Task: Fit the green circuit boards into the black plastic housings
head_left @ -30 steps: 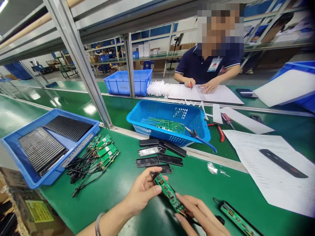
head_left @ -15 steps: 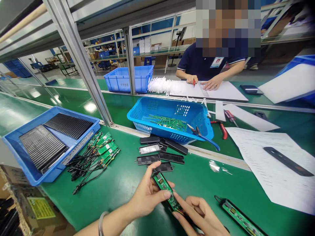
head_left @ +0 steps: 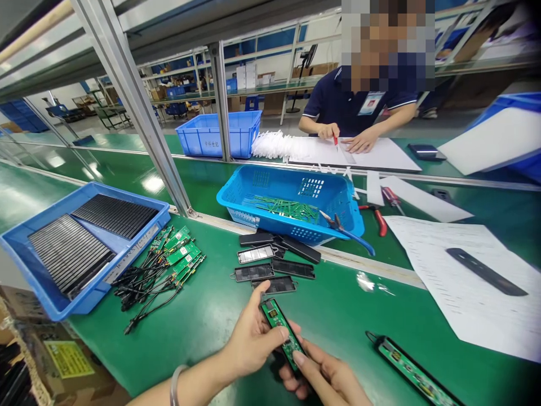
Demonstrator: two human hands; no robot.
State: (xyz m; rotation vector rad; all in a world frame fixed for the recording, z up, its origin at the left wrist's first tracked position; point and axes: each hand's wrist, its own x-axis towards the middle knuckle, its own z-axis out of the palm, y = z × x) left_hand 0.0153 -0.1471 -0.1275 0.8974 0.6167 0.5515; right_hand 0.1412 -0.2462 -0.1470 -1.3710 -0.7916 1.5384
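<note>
A green circuit board [head_left: 273, 313] with a small two-digit display lies in a narrow black plastic case. My left hand [head_left: 247, 344] wraps round the upper part of this case, its thumb on the board. At the lower end my right hand [head_left: 327, 375] grips the case from beneath, with the thumb pressing on the board. The lower tip is partly covered by my fingers. To the right rests another black case with a board in it [head_left: 412, 366], a loop at its upper end. Several black case shells [head_left: 276, 284] lie just beyond my hands.
Boards with black cables [head_left: 181, 256] are piled left of my hands, by a blue tray [head_left: 91, 304] of black parts. Behind the shells stands a blue basket [head_left: 236, 197] with pliers [head_left: 338, 225] on its rim. Opposite, a person's hands [head_left: 361, 141] work on white sheet.
My right hand has shifted left and closer round the case; its thumb now presses the board where its fingers reached to the wires at the lower end. The left hand keeps its hold.
</note>
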